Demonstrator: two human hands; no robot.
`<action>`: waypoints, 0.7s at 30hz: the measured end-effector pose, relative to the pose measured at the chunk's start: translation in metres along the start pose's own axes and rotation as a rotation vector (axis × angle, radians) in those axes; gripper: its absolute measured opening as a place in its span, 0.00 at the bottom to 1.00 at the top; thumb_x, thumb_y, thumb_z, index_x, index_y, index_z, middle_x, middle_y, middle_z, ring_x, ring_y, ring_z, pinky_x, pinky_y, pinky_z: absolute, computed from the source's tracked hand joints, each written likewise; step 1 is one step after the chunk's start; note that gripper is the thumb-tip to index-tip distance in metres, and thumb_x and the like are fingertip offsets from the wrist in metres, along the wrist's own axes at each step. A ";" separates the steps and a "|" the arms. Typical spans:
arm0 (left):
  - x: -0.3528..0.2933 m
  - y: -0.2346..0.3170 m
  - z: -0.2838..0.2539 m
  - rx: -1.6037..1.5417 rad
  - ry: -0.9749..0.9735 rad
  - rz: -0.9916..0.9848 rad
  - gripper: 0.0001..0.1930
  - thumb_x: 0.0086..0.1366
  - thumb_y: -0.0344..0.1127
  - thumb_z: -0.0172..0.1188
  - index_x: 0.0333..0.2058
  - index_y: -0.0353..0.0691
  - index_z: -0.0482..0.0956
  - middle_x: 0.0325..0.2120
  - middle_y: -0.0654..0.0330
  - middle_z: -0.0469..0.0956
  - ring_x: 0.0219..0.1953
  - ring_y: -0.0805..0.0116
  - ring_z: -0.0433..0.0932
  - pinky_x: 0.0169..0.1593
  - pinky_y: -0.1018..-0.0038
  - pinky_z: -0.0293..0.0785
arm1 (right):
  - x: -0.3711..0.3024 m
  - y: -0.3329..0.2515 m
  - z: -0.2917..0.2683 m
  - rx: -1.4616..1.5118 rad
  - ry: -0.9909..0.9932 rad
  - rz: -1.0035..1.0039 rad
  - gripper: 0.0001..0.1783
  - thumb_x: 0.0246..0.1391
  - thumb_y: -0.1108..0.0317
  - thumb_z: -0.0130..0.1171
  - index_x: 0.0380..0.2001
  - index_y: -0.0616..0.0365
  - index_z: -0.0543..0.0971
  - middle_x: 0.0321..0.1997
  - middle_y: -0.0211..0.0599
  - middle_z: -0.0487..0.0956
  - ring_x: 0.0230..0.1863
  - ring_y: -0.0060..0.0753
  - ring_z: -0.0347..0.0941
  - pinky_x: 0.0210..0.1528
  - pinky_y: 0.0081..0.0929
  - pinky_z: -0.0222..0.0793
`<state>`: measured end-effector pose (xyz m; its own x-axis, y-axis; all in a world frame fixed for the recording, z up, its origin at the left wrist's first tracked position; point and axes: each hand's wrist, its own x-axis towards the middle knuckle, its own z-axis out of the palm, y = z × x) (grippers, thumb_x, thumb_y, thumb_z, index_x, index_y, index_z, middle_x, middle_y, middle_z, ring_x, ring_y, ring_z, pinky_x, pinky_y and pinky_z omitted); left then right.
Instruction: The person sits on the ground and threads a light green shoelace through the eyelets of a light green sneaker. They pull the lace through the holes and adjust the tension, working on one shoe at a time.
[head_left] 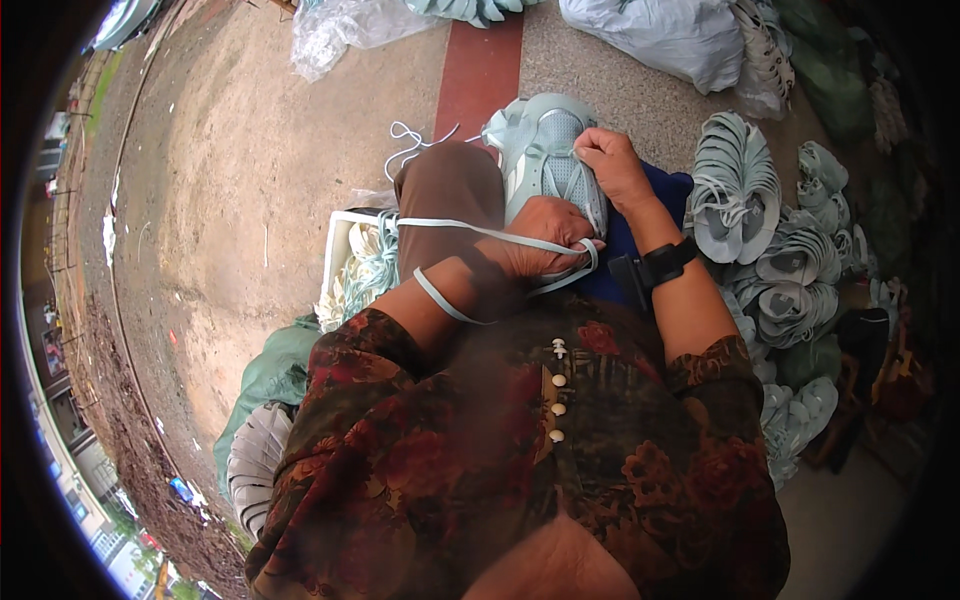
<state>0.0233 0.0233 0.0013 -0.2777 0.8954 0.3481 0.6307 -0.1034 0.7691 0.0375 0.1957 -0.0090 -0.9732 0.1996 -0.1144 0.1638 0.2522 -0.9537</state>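
Observation:
A pale blue-green shoe upper (555,135) with a mesh tongue lies across my lap, its toe pointing away from me. My left hand (548,238) is closed over its near part, fingers curled by a pale shoelace (470,229). That lace runs left over my knee, and another stretch crosses my left forearm. At the upper's right edge, my right hand (612,165) pinches a thin piece of lace by the eyelets. A loose lace end curls out to the left of the upper. My fingers partly hide the lower lacing.
A white box (335,262) of bundled laces stands left of my knee. Stacked pale shoe uppers (737,185) crowd the right side. Grey uppers (258,462) and a green sack (262,375) lie at left. A white plastic sack (660,38) and clear plastic (345,35) lie ahead.

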 end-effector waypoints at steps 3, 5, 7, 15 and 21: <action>-0.001 0.001 0.001 -0.055 0.019 0.008 0.15 0.56 0.40 0.57 0.17 0.38 0.71 0.15 0.54 0.68 0.21 0.52 0.70 0.24 0.62 0.65 | -0.004 -0.002 -0.007 0.367 -0.127 0.138 0.05 0.49 0.71 0.52 0.21 0.57 0.72 0.21 0.17 0.66 0.25 0.12 0.58 0.30 0.12 0.54; -0.002 0.003 -0.002 -0.043 -0.001 0.035 0.15 0.56 0.40 0.57 0.16 0.38 0.71 0.16 0.55 0.68 0.21 0.53 0.70 0.24 0.62 0.66 | -0.002 -0.005 -0.014 0.437 -0.203 0.187 0.05 0.49 0.70 0.52 0.21 0.56 0.72 0.21 0.18 0.66 0.25 0.12 0.57 0.30 0.11 0.52; 0.000 0.003 -0.007 -0.027 -0.035 0.077 0.15 0.56 0.39 0.57 0.16 0.38 0.70 0.16 0.55 0.68 0.22 0.54 0.70 0.24 0.63 0.66 | 0.001 -0.003 -0.017 0.472 -0.238 0.212 0.06 0.49 0.69 0.53 0.21 0.55 0.72 0.21 0.18 0.66 0.24 0.11 0.56 0.29 0.11 0.51; 0.006 0.013 -0.040 0.023 -0.104 0.149 0.05 0.50 0.29 0.58 0.26 0.37 0.72 0.29 0.54 0.71 0.35 0.54 0.72 0.35 0.64 0.70 | -0.002 -0.003 -0.016 0.391 -0.189 0.183 0.08 0.51 0.68 0.55 0.20 0.56 0.72 0.22 0.19 0.68 0.25 0.11 0.59 0.31 0.11 0.53; -0.020 0.004 -0.063 0.262 0.322 -0.246 0.21 0.44 0.20 0.52 0.42 0.36 0.71 0.42 0.47 0.68 0.47 0.47 0.69 0.48 0.65 0.69 | -0.001 0.002 -0.016 0.404 -0.186 0.181 0.08 0.51 0.70 0.55 0.20 0.56 0.73 0.21 0.19 0.69 0.25 0.11 0.60 0.31 0.12 0.55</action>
<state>-0.0143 -0.0219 0.0313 -0.6256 0.6955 0.3533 0.6682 0.2441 0.7027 0.0411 0.2113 -0.0062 -0.9532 0.0247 -0.3013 0.2933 -0.1661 -0.9415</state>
